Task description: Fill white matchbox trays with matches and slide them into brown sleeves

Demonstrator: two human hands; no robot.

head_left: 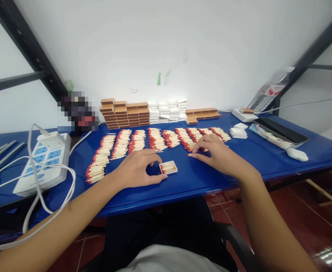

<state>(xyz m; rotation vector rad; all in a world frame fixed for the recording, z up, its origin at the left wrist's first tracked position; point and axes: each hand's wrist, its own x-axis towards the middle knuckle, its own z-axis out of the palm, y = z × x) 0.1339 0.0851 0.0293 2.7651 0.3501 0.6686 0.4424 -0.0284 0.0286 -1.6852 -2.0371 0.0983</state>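
A small white matchbox tray (pixel 172 173) lies on the blue table with some red-headed matches (pixel 168 167) in it. My left hand (pixel 139 168) curves around the tray's left end, thumb at the front and fingers behind, holding it in place. To the right of the tray, my right hand (pixel 215 151) pinches a few matches (pixel 190 155) between thumb and fingertips, close to the tabletop. Their exact number is hard to make out. Behind both hands runs a row of several match piles (pixel 121 144); my right hand covers part of the piles on the right.
Along the wall stand stacked brown matchbox sleeves (pixel 126 115) and white trays (pixel 164 111). Two white trays (pixel 238 132), a phone (pixel 281 130), an earbud case (pixel 297 154) and a plastic bottle (pixel 272 90) are at right. A power strip (pixel 44 162) with looping white cables occupies the left.
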